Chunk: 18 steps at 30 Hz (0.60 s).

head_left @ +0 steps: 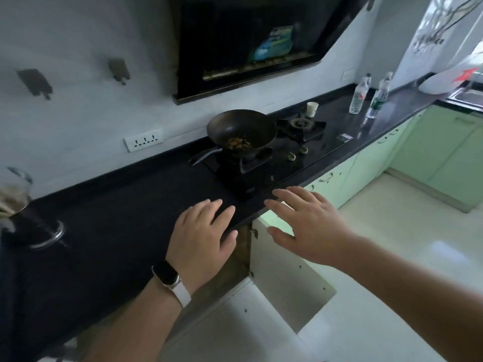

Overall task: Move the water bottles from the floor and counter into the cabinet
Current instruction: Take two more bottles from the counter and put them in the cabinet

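Two clear plastic water bottles stand upright on the black counter (109, 231) at the far right: one with a red label (359, 96) and one with a green label (378, 99). My left hand (202, 239), with a watch on the wrist, hovers flat over the counter's front edge, fingers apart and holding nothing. My right hand (305, 222) is spread open just past the edge, above an open cabinet door (285, 278). The cabinet's inside below the counter is dark and mostly hidden. Both hands are far from the bottles.
A black wok (241, 130) with food bits sits on the gas stove (300, 126), under a range hood (248, 43). A paper cup (312, 109) stands behind the burner. Green cabinets (366, 163) line the right side. A glass jar (15, 194) is at far left.
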### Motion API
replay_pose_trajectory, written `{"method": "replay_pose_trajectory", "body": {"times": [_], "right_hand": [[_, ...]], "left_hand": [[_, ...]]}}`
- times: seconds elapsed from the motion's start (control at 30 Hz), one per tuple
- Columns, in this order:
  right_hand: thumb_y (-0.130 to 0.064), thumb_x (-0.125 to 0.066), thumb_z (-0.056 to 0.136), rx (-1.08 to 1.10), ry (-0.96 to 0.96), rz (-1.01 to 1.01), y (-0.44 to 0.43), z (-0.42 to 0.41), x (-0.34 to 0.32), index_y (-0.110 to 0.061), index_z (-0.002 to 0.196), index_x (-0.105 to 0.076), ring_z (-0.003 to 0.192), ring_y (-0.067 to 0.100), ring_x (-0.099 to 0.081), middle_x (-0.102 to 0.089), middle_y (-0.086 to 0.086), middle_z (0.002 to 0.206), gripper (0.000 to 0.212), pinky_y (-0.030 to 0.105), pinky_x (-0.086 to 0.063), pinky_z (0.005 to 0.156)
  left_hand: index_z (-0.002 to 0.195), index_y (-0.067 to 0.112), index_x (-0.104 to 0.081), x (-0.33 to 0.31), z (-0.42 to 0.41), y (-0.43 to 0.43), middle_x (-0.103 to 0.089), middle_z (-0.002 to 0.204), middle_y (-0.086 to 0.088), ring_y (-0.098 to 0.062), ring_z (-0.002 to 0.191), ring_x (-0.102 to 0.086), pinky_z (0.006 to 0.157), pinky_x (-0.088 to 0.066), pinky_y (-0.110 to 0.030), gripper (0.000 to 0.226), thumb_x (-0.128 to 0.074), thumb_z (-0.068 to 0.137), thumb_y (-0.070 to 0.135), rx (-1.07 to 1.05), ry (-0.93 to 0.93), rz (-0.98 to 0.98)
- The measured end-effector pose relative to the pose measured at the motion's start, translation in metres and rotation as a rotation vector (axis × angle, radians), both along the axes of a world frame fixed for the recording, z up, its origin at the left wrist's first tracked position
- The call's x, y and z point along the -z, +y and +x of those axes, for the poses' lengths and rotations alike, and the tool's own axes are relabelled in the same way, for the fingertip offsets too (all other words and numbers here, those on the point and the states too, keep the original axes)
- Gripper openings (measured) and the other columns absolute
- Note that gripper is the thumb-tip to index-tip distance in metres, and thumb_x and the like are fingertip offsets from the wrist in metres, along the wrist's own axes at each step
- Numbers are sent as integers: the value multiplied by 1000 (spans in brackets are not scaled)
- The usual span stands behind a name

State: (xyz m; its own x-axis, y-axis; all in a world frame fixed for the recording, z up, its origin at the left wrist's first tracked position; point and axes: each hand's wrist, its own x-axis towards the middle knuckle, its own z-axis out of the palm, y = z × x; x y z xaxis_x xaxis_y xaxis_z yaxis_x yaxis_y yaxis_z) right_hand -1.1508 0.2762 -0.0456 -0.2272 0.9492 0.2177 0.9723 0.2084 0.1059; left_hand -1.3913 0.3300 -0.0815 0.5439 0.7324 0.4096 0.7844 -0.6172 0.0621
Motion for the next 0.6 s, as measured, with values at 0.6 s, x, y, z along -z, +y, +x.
{"method": "replay_pose_trajectory", "body": {"times": [0.6], "right_hand": [[-56,-43,91,197,137,74,-44,266,-2,-24,132,-60,123,32,-57,-62,3,133,55,45,-47,99]], "left_hand": [[129,16,-67,-31,288,8,-68,129,-12,-35,121,-63,95,-54,-56,50,-49,92,43,256,99,116]]}}
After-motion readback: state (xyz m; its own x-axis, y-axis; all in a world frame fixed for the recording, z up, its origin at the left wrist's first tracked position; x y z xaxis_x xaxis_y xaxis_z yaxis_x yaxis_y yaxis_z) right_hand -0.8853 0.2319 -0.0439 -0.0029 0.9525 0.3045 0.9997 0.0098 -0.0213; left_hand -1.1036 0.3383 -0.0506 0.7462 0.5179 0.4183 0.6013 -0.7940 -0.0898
